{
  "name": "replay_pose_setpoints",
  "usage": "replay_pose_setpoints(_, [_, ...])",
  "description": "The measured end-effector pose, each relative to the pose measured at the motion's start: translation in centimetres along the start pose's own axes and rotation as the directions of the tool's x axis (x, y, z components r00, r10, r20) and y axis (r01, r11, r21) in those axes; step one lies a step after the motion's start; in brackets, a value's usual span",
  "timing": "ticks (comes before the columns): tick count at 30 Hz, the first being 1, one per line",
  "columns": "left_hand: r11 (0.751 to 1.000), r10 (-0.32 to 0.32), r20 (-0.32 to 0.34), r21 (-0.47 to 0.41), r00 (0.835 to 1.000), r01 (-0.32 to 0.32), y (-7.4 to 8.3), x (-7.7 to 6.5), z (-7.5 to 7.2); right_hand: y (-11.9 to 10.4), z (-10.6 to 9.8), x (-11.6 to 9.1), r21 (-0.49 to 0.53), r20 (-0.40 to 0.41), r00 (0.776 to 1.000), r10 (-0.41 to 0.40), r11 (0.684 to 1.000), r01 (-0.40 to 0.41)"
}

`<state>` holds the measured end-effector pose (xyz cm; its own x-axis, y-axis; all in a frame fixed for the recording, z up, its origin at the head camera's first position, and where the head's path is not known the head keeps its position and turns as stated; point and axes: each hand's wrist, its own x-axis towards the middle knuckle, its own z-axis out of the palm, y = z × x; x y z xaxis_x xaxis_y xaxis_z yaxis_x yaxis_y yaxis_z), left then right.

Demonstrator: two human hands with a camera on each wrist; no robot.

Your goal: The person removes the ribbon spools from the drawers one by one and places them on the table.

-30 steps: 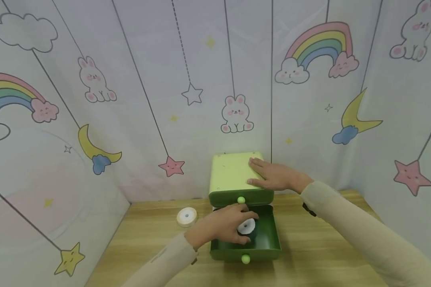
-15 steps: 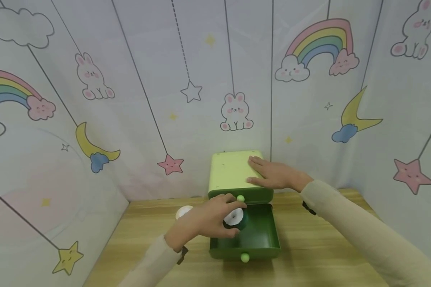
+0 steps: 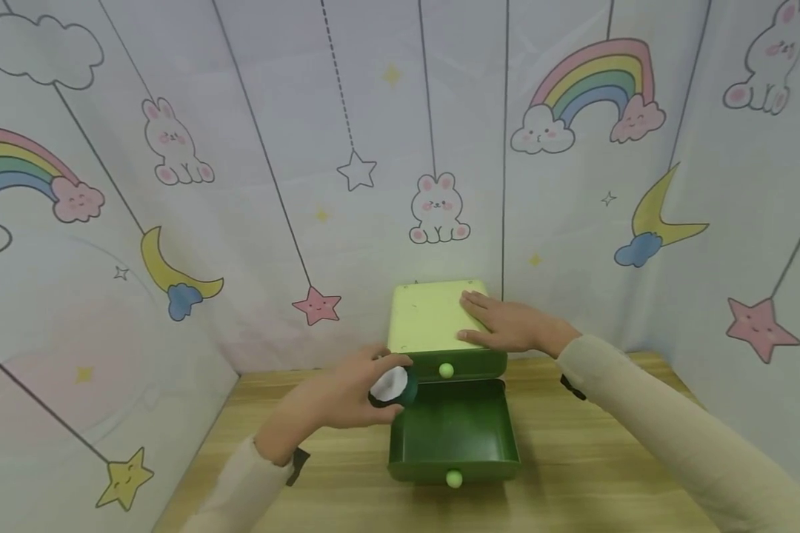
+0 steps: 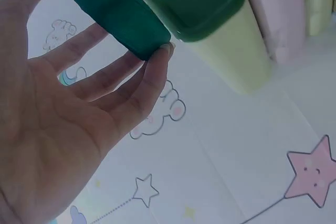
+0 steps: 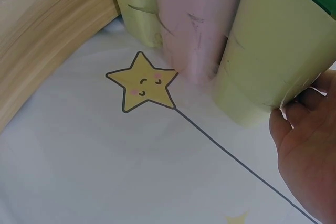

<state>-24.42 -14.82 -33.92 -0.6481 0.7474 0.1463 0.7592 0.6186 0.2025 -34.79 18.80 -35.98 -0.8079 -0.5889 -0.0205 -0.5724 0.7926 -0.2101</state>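
My left hand [image 3: 333, 392] grips a dark green ribbon roll [image 3: 410, 388] with a white face, thumb and fingers at its edges. The roll is off the drawer floor, by the left front of a light green drawer cabinet [image 3: 427, 318]. In the left wrist view the roll's green side [image 4: 121, 17] shows between the fingers. The cabinet's lower drawer [image 3: 467, 433] is pulled out and its dark green inside is bare; the upper drawer [image 3: 473, 363] is closed. My right hand [image 3: 510, 326] rests with straight fingers on the cabinet's top, towards its right edge.
The cabinet stands on a wooden table [image 3: 587, 444], close to a printed cloth backdrop [image 3: 353, 244]. Cloth also hangs along both sides. In the right wrist view a pink middle layer [image 5: 197, 19] shows between the cabinet's light green ones.
My left hand has carried the green ribbon roll out of the lower drawer, to the left. The cream roll on the table is now hidden behind that hand. My right hand has stayed put.
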Motion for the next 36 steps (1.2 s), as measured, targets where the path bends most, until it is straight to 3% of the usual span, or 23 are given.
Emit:
replay_pose_setpoints(8, [0.999, -0.047, -0.050, 0.002, 0.998, 0.047, -2.3, -1.7, -0.2, 0.0, 0.1, 0.1, -0.016, 0.003, 1.000, -0.003, 1.000, 0.003])
replay_pose_setpoints(18, [0.988, -0.154, -0.069, -0.016, 0.986, 0.153, -6.2, -3.0, -0.7, 0.3, 0.2, 0.3, -0.016, 0.008, 1.000, -0.010, 1.000, 0.010])
replay_pose_setpoints(24, [0.980, -0.199, -0.070, -0.032, 0.977, 0.197, -8.9, -3.7, 0.1, 0.3, 0.1, 0.4, -0.020, 0.007, 1.000, -0.013, 1.000, 0.013])
replay_pose_setpoints(36, [0.943, -0.322, -0.042, -0.102, 0.946, 0.317, -14.3, -5.1, 2.4, 0.0, -0.1, 0.1, -0.015, 0.008, 1.000, -0.017, 1.000, 0.017])
